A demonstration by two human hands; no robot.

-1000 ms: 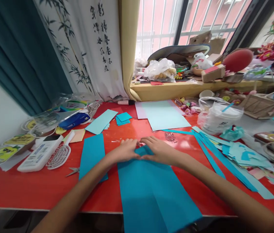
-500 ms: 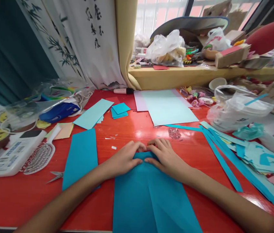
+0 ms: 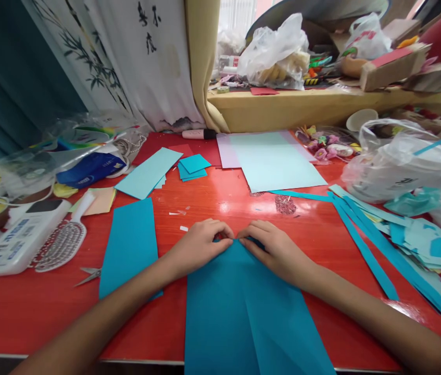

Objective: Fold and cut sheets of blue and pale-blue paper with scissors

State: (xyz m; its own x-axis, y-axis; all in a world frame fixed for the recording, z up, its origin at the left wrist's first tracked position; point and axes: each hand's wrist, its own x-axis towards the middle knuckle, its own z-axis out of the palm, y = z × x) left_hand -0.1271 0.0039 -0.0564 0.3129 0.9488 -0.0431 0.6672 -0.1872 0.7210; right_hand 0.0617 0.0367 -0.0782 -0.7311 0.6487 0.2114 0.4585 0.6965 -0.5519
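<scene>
A large blue paper sheet (image 3: pixel 239 317) lies on the red table (image 3: pixel 48 312) in front of me, creased down its middle. Its far corners are folded in to a point. My left hand (image 3: pixel 199 245) and my right hand (image 3: pixel 273 247) meet at that point, fingers curled and pressing the folded flaps down, fingertips almost touching each other.
A blue paper strip (image 3: pixel 130 245) lies left of the sheet, with scissors (image 3: pixel 87 276), a hairbrush (image 3: pixel 62 245) and a white remote (image 3: pixel 13 242) beyond. Pale blue sheets (image 3: pixel 275 161) lie ahead. Blue paper strips (image 3: pixel 364 245) and a plastic bag (image 3: pixel 400 161) crowd the right side.
The view has tilted down and nearer. My hands stayed at the sheet's far tip and drew closer together, pressing the folded corners.
</scene>
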